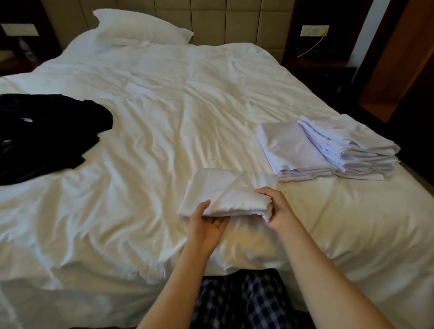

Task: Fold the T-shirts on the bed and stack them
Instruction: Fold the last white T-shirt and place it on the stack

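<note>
Head view: a white folded T-shirt [227, 189] lies on the bed [144, 97] close to its near edge, right of the middle. The left hand [207, 221] pinches the shirt's near left part, thumb on top and fingers tucked beneath. The right hand [276, 206] curls round the near right corner, where the layers bunch and a flap hangs down. Both hands thus grip the one bundle; its near edge looks slightly raised while the far edge rests on the cover.

Just past its far right corner, toward the bed's right edge, sit a flat pile [291, 147] of pale folded shirts and a taller pile [350, 142] that overlaps its right side. A dark heap [41, 133], probably garments not yet folded, lies at the left edge. A pillow [141, 27] sits at the head end.

The step appears to be moving this shirt onto a pile. To do it well:

- Slide the fingers further under so the weight sits on them.
- Tuck in the hanging flap first.
- Carry the bundle level so the layers do not slip.
- Set it down square with the pile's edges.
- Draw the fingers out sideways without dragging the shirts beneath.
</note>
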The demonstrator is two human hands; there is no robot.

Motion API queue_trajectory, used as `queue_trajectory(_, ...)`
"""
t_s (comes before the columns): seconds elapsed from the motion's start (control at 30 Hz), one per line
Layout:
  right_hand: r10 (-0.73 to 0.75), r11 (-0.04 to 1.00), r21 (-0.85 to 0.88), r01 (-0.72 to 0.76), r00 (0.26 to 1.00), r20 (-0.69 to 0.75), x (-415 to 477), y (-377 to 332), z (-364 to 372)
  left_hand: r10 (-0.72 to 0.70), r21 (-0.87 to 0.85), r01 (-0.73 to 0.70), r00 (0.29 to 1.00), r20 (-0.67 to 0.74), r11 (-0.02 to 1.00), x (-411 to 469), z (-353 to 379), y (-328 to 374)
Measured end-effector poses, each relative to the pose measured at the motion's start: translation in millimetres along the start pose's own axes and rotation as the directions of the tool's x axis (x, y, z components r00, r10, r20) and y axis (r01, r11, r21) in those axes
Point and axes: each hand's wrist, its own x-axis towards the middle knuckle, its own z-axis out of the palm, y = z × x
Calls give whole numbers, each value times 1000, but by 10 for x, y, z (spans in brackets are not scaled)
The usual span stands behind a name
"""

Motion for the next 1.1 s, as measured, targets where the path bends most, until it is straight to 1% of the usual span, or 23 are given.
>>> queue_trajectory(0.13,-93,996,-4,93,996,4,-62,-125,75,42,75,-45,998,45,996,81,316,64)
queue_trajectory(0.23,-194,978,76,194,981,-6,-50,-286,44,83,133,-93,994,77,987,229,577,156)
queue_trajectory(0.33,-300,943,129,307,951,-69,-41,-476,-41,62,181,-93,983,172,979,398,906,229)
queue_trajectory(0.4,-334,927,134,351,933,-137,-8,-577,-120,34,198,-76,977,208,977,508,1128,253)
queue_trajectory(0.43,-345,918,146,369,924,-168,24,-635,-167,17,222,-68,974,225,973,571,1251,251)
queue_trajectory(0.5,-372,896,175,407,906,-201,108,-741,-250,-24,324,-64,965,259,944,681,1492,219)
queue_trajectory(0.63,-433,848,197,492,858,-276,316,-940,-356,-45,454,-86,962,271,887,1037,1905,134)
queue_trajectory(0.8,-471,787,249,565,810,-351,692,-1198,-432,-64,516,-89,960,271,852,1635,2296,61)
queue_trajectory(0.87,-457,783,242,573,794,-401,916,-1202,-437,-68,532,-54,976,207,845,1861,2329,5)
queue_trajectory(0.93,-393,815,241,526,809,-437,1129,-1086,-434,-57,667,-17,994,89,745,2044,2226,-79)
queue_trajectory(1.0,-335,857,210,471,819,-466,1259,-945,-454,-40,802,14,999,13,597,2194,2049,-194)
queue_trajectory(1.03,-323,877,173,449,816,-480,1301,-897,-480,-14,829,-1,1000,11,560,2247,1971,-240)
queue_trajectory(1.1,-312,907,105,408,817,-484,1344,-849,-508,40,845,-61,998,47,531,2287,1874,-305)
